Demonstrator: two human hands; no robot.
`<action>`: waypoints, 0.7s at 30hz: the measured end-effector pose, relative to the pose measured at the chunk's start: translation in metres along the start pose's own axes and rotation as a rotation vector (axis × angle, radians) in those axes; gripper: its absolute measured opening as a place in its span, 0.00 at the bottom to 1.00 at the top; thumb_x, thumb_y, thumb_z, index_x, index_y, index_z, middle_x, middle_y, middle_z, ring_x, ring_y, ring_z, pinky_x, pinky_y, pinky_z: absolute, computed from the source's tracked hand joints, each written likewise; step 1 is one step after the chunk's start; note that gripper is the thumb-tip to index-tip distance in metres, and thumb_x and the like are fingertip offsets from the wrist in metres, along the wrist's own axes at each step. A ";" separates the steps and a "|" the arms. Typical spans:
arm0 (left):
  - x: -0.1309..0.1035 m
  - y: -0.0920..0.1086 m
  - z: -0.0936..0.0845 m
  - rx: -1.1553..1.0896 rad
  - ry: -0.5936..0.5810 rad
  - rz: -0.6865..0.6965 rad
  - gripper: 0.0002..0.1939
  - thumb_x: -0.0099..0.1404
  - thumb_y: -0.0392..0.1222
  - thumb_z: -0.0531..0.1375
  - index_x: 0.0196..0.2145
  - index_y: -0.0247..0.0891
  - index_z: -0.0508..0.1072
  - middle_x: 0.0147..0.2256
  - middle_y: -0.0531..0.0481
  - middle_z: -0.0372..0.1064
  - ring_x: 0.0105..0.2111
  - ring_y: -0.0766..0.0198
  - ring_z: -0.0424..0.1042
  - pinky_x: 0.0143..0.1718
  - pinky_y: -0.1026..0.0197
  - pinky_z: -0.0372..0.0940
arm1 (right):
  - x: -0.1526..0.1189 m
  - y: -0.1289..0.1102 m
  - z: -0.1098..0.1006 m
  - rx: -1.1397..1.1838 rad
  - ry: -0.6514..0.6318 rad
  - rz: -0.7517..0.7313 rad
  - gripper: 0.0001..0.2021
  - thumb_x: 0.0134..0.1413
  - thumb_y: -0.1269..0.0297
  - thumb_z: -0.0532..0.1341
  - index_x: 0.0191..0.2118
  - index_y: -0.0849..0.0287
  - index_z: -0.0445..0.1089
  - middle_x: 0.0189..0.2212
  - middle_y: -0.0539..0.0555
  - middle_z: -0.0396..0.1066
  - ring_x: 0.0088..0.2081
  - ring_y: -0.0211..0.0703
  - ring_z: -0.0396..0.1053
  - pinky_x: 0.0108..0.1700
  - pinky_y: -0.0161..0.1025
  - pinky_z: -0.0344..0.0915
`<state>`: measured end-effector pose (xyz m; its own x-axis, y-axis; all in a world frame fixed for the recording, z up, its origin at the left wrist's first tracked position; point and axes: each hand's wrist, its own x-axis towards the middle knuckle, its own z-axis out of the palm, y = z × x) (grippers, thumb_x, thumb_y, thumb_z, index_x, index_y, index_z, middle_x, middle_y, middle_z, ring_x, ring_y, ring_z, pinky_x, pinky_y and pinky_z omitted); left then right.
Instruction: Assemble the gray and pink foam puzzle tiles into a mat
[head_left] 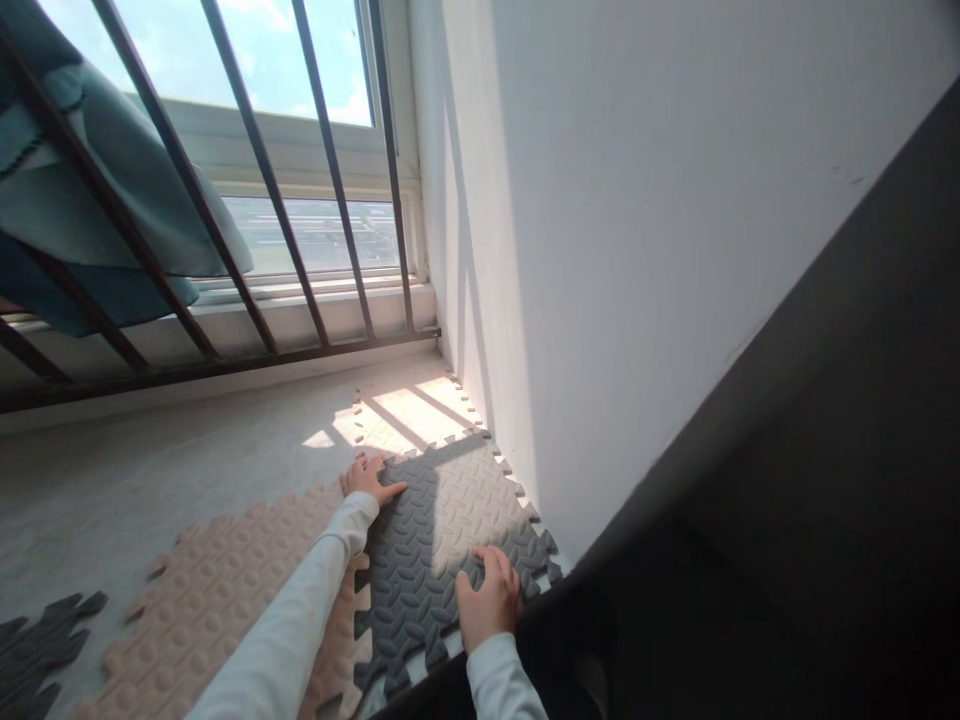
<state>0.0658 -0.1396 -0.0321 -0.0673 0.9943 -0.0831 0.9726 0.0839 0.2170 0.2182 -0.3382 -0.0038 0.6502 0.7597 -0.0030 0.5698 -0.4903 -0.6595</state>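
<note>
A dark grey foam mat (416, 560) with a raised leaf-like pattern and toothed edges lies on the floor beside the white wall. My left hand (369, 478) rests on its upper left corner, fingers apart, where it meets a pink mat. Near its lower right edge, my right hand (489, 595) touches the grey surface with bent, separated fingers. To the left lies a pink foam mat (217, 590) with round bumps, partly covered by my left sleeve. Beyond the grey mat is a light mat (416, 408) in sunlight, its teeth meeting the grey one's far edge.
Dark railing bars (262, 160) stand before a window, with a teal curtain (120, 170) on the left. The white wall (600, 220) rises at the right. Another dark mat (41, 650) lies at lower left. A dark area borders the floor's near right edge.
</note>
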 end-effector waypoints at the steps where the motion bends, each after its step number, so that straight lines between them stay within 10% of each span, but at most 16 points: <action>1: 0.000 0.001 0.000 0.001 -0.005 -0.002 0.38 0.43 0.61 0.56 0.52 0.45 0.59 0.53 0.43 0.51 0.54 0.52 0.50 0.54 0.49 0.43 | 0.000 0.001 0.001 0.010 0.001 0.004 0.14 0.38 0.71 0.54 0.34 0.56 0.70 0.42 0.55 0.66 0.44 0.51 0.61 0.46 0.45 0.56; 15: -0.022 0.004 -0.016 0.052 -0.146 0.107 0.34 0.53 0.53 0.52 0.56 0.41 0.52 0.59 0.43 0.44 0.58 0.54 0.42 0.55 0.43 0.40 | 0.001 -0.002 -0.019 -0.319 -0.200 -0.174 0.16 0.40 0.68 0.53 0.39 0.55 0.67 0.48 0.55 0.63 0.50 0.48 0.56 0.48 0.50 0.52; 21: -0.090 -0.073 -0.037 0.132 -0.092 0.199 0.32 0.55 0.50 0.49 0.57 0.40 0.49 0.59 0.47 0.45 0.58 0.55 0.44 0.55 0.43 0.41 | 0.003 -0.001 -0.017 -0.500 -0.189 -0.293 0.19 0.40 0.67 0.56 0.43 0.59 0.65 0.47 0.58 0.62 0.49 0.49 0.56 0.51 0.45 0.48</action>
<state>-0.0075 -0.2329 -0.0041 0.1429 0.9796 -0.1412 0.9857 -0.1280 0.1093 0.2280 -0.3433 0.0097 0.3563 0.9336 -0.0387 0.9083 -0.3557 -0.2200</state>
